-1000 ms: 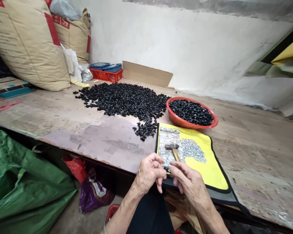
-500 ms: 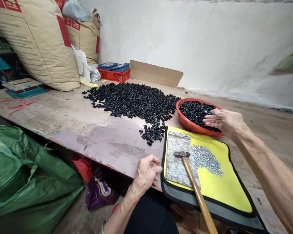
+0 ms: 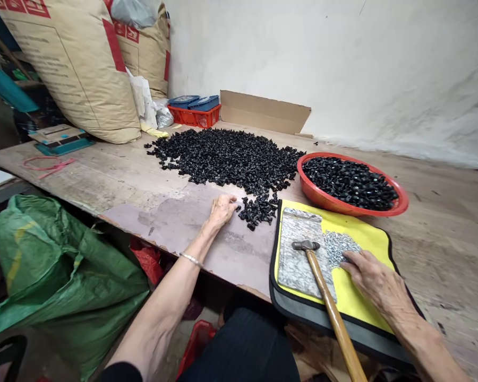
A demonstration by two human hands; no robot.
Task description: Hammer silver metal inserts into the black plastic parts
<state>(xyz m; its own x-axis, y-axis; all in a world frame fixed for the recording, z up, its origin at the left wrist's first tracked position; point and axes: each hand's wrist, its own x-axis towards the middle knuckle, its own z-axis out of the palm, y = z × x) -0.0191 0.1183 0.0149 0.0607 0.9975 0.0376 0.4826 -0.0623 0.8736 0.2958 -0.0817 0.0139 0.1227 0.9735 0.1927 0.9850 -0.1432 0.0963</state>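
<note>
My left hand [image 3: 223,209] is at the near edge of a heap of small black plastic parts [image 3: 227,159], its fingers closed by a few loose pieces; whatever they pinch is too small to make out. My right hand [image 3: 368,273] reaches down to a patch of tiny shiny metal pieces [image 3: 338,245] on a yellow mat [image 3: 344,289] with black edging. Its fingertips press together at the patch, and their grip is hidden. Left of it, a hammer [image 3: 322,281] with a wooden handle rests its head on a worn metal plate [image 3: 298,265].
A red basin [image 3: 400,204] full of black parts stands behind the mat. Farther back are a red basket [image 3: 195,118] with blue-lidded boxes, a cardboard strip [image 3: 263,112] and large paper sacks [image 3: 71,69]. A green sack [image 3: 63,281] sits below the table's front edge.
My right hand has left the basin and come down to the metal pieces. My left hand has moved forward from the table edge to the black parts. The view has shifted slightly.
</note>
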